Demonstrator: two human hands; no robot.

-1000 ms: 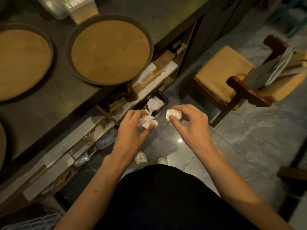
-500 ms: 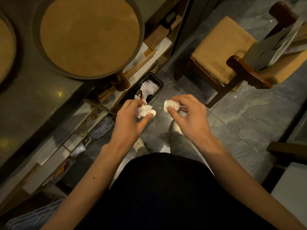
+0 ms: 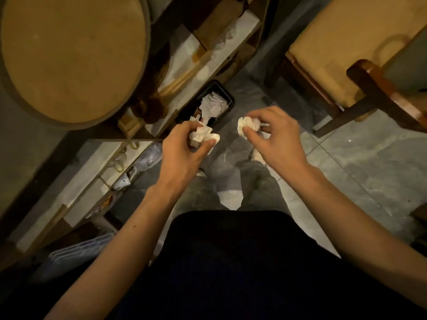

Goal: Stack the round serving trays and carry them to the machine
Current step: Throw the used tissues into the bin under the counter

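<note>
Where crumpled: soft tissue wads (image 3: 203, 136).

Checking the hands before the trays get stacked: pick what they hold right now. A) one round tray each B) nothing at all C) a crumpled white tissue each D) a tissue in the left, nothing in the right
C: the left hand pinches a crumpled tissue and the right hand pinches another tissue, above the small black bin; the round tray lies untouched on the counter.

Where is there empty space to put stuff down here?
The round tray is bare on top. So is the floor between the chair and right hand. The shelves and the black bin near the left hand are crowded.
</note>
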